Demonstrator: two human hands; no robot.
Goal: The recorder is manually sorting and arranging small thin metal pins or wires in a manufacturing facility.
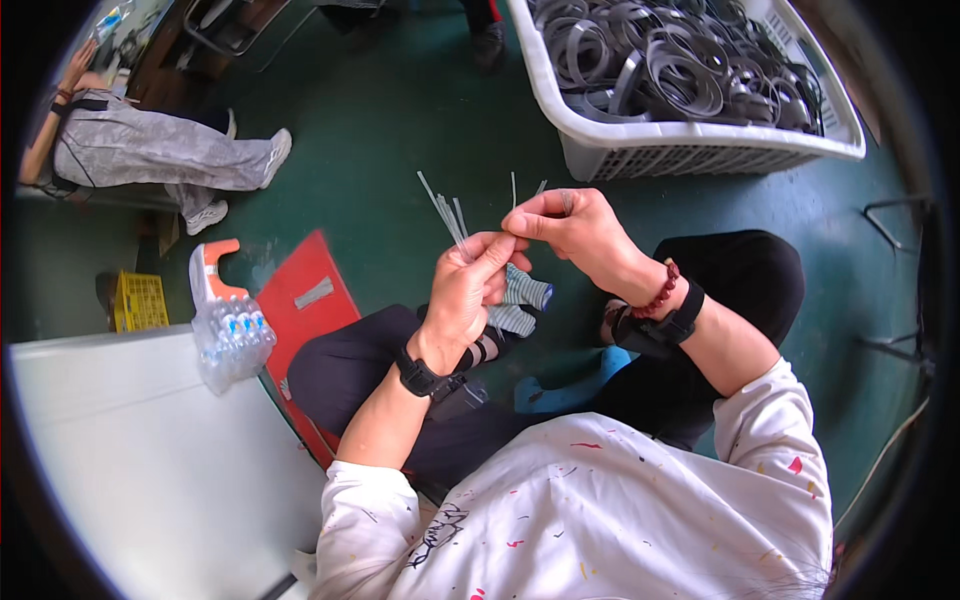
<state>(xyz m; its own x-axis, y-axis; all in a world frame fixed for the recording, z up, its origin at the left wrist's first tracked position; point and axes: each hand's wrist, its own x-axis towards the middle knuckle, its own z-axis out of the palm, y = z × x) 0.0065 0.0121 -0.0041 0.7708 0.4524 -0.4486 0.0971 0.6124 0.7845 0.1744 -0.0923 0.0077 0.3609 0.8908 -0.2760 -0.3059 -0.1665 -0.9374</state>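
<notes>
My left hand point(468, 285) is closed on a small fan of thin translucent strips point(445, 212), their free ends pointing up and away from me. Close against it, my right hand point(572, 232) pinches thumb to forefinger on a similar thin strip point(514, 188). The fingertips of both hands meet or nearly meet, and the lower ends of the strips are partly hidden by the fingers. On a red board point(325, 262) to the left lies a flat bundle of similar pale strips point(314, 292).
A white plastic crate point(690, 135) full of dark coiled bands point(683, 70) stands at the far right. Wrapped bottles point(235, 335) sit by a white tabletop point(140, 440). A yellow basket point(140, 301) is behind. Another person's legs point(165, 150) reach in at far left. Striped cloth point(522, 290) lies below my hands.
</notes>
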